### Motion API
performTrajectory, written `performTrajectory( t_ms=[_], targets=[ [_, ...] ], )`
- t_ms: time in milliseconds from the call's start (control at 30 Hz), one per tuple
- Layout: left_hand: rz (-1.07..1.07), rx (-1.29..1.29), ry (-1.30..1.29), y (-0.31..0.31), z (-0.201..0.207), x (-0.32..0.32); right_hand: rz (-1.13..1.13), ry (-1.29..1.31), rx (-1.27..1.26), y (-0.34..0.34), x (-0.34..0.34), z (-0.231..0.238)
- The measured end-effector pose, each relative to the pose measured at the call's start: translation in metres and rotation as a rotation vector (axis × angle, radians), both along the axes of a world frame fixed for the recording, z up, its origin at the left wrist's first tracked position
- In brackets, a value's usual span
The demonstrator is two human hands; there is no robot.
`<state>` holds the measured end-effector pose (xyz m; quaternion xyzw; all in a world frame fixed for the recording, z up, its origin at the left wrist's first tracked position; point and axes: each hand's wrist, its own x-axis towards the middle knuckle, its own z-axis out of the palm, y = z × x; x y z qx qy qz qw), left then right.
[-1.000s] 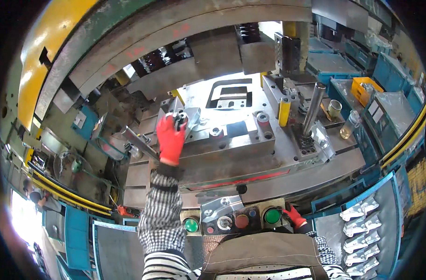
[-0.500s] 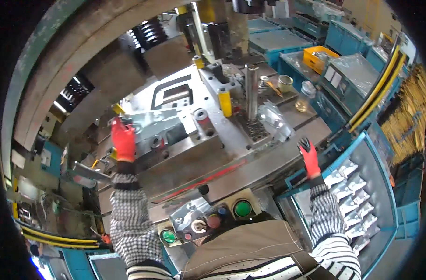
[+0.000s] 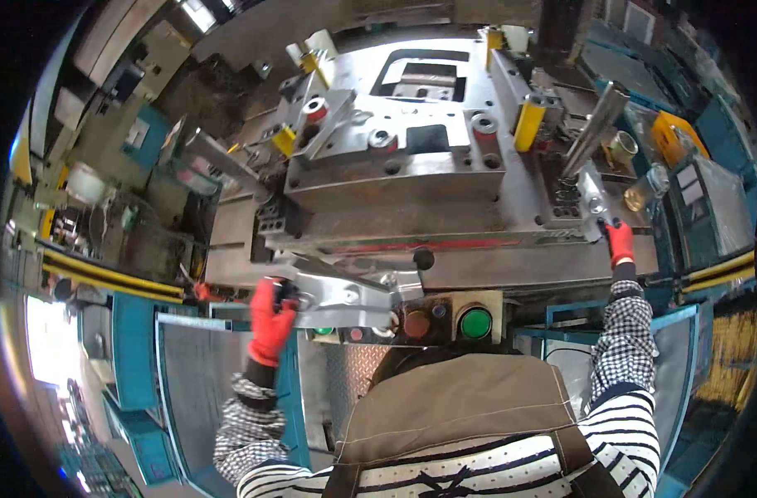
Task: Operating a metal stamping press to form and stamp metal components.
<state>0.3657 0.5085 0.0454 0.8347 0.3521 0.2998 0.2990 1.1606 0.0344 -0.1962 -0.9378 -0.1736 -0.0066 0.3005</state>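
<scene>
My left hand point(image 3: 272, 322), in a red glove with dark fingertips, is closed on the left end of a shiny formed sheet-metal part point(image 3: 341, 297). That part is held above the push-button panel point(image 3: 443, 319) and covers some of it. Another metal piece point(image 3: 408, 284) shows just behind its right end. Also red-gloved, my right hand point(image 3: 618, 241) has its fingers closed at the near end of a second formed sheet-metal part point(image 3: 592, 192), beside the right guide post point(image 3: 596, 133). The lower die point(image 3: 395, 178) stands between and beyond my hands.
A green button point(image 3: 476, 323) sits at the panel's right. Yellow blocks point(image 3: 530, 124) rise from the die, and a left post point(image 3: 225, 164) leans into view. A jar of amber liquid point(image 3: 646, 189) and a yellow crate point(image 3: 679, 139) are at right. Blue-framed bins point(image 3: 192, 390) flank me.
My left hand has come back from the die toward me, bringing a sheet-metal part over the panel. My right hand has moved from beside the bin to the part near the post. The view has turned left.
</scene>
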Motion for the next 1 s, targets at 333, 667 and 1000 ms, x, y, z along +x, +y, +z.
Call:
performTrajectory(
  t_ms=[333,667,1000],
  targets=[
    [0.187,0.196,0.01,-0.059,-0.17,0.076,-0.186,0.354,0.678,-0.02,-0.013,0.08],
    [0.313,0.256,0.211,-0.045,-0.203,0.035,0.326,-0.229,-0.042,-0.192,-0.177,0.15],
    [0.083,0.104,0.155,-0.028,-0.209,0.023,0.642,0.641,0.911,0.215,-0.255,0.276]
  ],
)
